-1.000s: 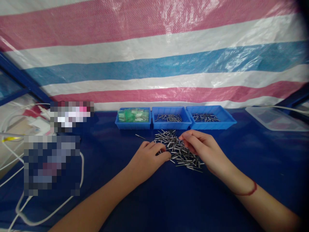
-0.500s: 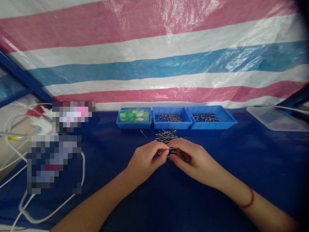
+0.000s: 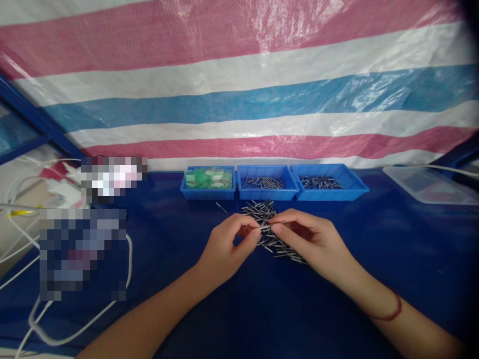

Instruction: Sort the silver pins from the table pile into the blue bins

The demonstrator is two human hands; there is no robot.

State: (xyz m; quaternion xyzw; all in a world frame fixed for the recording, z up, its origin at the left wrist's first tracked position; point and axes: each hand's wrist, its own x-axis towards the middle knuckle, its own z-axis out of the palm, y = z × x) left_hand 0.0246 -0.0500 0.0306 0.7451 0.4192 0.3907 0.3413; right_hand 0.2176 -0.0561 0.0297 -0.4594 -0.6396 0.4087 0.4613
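Note:
My left hand and my right hand meet over a heap of small metal pins on the blue table cover. Both hands are closed in a pinch, fingertips almost touching, with a thin metal pin held between them. The heap lies under and behind the fingers, partly hidden by my right hand. A single loose pin lies to the left of the heap.
Three blue trays stand side by side at the back: the left tray holds green and clear pieces, the middle tray and right tray hold metal pins. A clear lid lies far right. White cables loop at the left.
One second ago the hands lay apart on the heap. They came together, and now they hold a pin between their fingertips slightly higher over the heap.

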